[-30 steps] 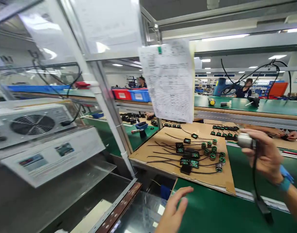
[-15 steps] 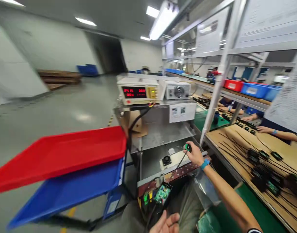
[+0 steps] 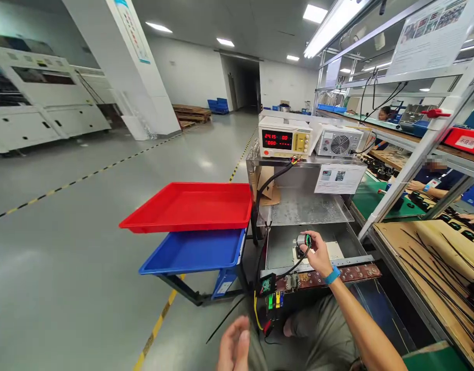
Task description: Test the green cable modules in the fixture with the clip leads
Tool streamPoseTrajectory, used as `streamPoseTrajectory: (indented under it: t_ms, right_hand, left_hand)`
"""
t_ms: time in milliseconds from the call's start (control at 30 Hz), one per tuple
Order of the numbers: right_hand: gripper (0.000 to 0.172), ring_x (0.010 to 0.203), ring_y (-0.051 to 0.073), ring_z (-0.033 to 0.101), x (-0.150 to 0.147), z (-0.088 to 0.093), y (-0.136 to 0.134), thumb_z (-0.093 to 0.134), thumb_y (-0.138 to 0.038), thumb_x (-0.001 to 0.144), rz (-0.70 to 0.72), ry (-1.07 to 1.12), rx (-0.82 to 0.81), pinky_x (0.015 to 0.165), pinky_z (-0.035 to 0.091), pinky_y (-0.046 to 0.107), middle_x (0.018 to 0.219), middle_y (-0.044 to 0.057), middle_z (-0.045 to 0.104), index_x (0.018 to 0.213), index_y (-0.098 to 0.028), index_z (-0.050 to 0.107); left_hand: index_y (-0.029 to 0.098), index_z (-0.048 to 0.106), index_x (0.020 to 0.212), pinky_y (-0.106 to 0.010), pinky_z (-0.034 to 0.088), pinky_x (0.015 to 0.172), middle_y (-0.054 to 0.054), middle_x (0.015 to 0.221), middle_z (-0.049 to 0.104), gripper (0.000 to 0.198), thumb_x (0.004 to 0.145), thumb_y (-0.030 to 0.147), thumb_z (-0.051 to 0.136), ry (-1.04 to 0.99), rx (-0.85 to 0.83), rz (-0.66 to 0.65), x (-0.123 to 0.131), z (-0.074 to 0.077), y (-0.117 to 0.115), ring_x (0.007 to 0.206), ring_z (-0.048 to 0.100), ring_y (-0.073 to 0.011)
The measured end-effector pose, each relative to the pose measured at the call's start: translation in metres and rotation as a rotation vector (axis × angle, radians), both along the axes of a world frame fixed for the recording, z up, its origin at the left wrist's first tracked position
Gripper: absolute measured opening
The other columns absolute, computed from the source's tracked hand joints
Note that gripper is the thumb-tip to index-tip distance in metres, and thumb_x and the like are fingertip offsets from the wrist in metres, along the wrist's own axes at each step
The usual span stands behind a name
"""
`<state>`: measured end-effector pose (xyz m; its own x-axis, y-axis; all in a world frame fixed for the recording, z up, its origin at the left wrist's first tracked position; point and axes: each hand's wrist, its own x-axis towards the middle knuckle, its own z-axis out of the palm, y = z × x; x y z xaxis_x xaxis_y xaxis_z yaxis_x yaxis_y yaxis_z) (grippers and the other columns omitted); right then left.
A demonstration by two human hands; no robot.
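My right hand (image 3: pixel 317 250) grips a small silver motor (image 3: pixel 303 240) with a green end, held over the steel bench shelf (image 3: pixel 298 206) above a black socket on a white block (image 3: pixel 298 252). A black cable runs from the motor down to a small green circuit board (image 3: pixel 266 284) that hangs below the shelf edge. My left hand (image 3: pixel 233 348) is low in the view, fingers together and loosely stretched, holding nothing. It is near coloured connectors (image 3: pixel 274 300) under the bench.
A power supply with red digits (image 3: pixel 284 142) and a fan unit (image 3: pixel 339 141) stand on the bench top. A red tray (image 3: pixel 190 206) sits over a blue tray (image 3: pixel 194 251) at the left. On cardboard (image 3: pixel 422 242) at the right lie several wired parts. Other people work behind the rack.
My head has swung left from the cardboard to the test bench. My right hand has carried the motor to the shelf, and the board on its cable now hangs lower.
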<state>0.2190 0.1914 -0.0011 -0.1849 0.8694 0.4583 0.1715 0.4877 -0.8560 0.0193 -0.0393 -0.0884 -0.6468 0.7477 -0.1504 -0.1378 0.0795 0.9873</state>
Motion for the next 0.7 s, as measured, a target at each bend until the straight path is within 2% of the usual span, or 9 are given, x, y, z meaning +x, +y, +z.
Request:
streamPoseTrajectory:
  t_ms: [67,133,233,300,400,533,600,700]
  right_hand:
    - [0.038,0.092,0.019,0.062,-0.006,0.013,-0.012,0.067,-0.031,0.084,0.029,0.046,-0.027,0.08,0.052,0.031,0.114,0.008,0.066,0.119,-0.02,0.057]
    - [0.038,0.093,0.02,0.063,-0.013,0.024,-0.022,0.068,-0.032,0.084,0.066,0.082,-0.061,0.08,0.052,0.031,0.117,0.009,0.066,0.118,-0.02,0.056]
    - [0.04,0.092,0.019,0.063,-0.02,0.034,-0.032,0.068,-0.033,0.084,0.105,0.084,-0.083,0.076,0.052,0.03,0.119,0.01,0.066,0.12,-0.019,0.055]
    - [0.04,0.089,0.019,0.063,-0.018,0.033,-0.03,0.068,-0.035,0.086,0.084,0.039,-0.071,0.074,0.052,0.029,0.116,0.009,0.066,0.121,-0.019,0.056]
    - [0.041,0.088,0.02,0.063,-0.006,0.02,-0.013,0.064,-0.038,0.088,-0.054,-0.136,-0.038,0.074,0.051,0.029,0.11,0.009,0.068,0.123,-0.018,0.057]
    - [0.043,0.1,0.024,0.063,0.013,-0.016,0.019,0.059,-0.036,0.088,-0.263,-0.502,-0.062,0.086,0.051,0.034,0.117,0.012,0.066,0.125,-0.014,0.058]
    - [0.04,0.102,0.025,0.064,0.015,-0.034,0.029,0.06,-0.033,0.087,-0.27,-0.591,-0.102,0.089,0.05,0.035,0.117,0.012,0.068,0.123,-0.014,0.06]
    - [0.037,0.106,0.025,0.065,0.006,-0.053,0.036,0.063,-0.028,0.087,-0.277,-0.701,-0.146,0.091,0.048,0.032,0.116,0.011,0.068,0.122,-0.017,0.061]
  left_hand:
    - [0.016,0.053,0.13,-0.055,0.033,0.116,-0.018,0.142,0.053,0.067,0.078,0.058,0.061,0.345,0.013,-0.017,-0.007,-0.02,0.031,0.137,0.044,-0.0351]
    - [0.012,0.048,0.135,-0.055,0.03,0.119,-0.021,0.148,0.048,0.066,0.081,0.05,0.054,0.513,-0.016,-0.126,-0.015,-0.044,0.059,0.141,0.041,-0.035]
    - [0.013,0.059,0.122,-0.049,0.045,0.109,-0.018,0.131,0.064,0.049,0.082,0.038,0.048,0.583,-0.016,-0.306,-0.024,-0.071,0.086,0.126,0.059,-0.0313]
    - [0.015,0.067,0.105,-0.045,0.054,0.097,-0.015,0.11,0.073,0.037,0.082,0.036,0.047,0.604,-0.004,-0.335,-0.032,-0.076,0.091,0.107,0.069,-0.03]
    - [0.017,0.068,0.089,-0.044,0.057,0.086,-0.012,0.092,0.073,0.031,0.084,0.038,0.046,0.643,0.001,-0.259,-0.055,-0.06,0.082,0.091,0.071,-0.0299]
    - [0.021,0.067,0.096,-0.038,0.056,0.081,-0.006,0.092,0.07,0.033,0.091,0.049,0.05,0.686,-0.002,-0.127,-0.086,-0.014,0.057,0.089,0.067,-0.0266]
    - [0.023,0.068,0.095,-0.03,0.055,0.073,-0.002,0.088,0.068,0.031,0.091,0.051,0.055,0.702,0.057,-0.131,-0.089,0.013,0.046,0.081,0.066,-0.0221]
    - [0.023,0.069,0.088,-0.025,0.052,0.062,-0.002,0.083,0.066,0.026,0.09,0.047,0.059,0.743,0.234,-0.179,-0.072,0.049,0.038,0.072,0.063,-0.0186]
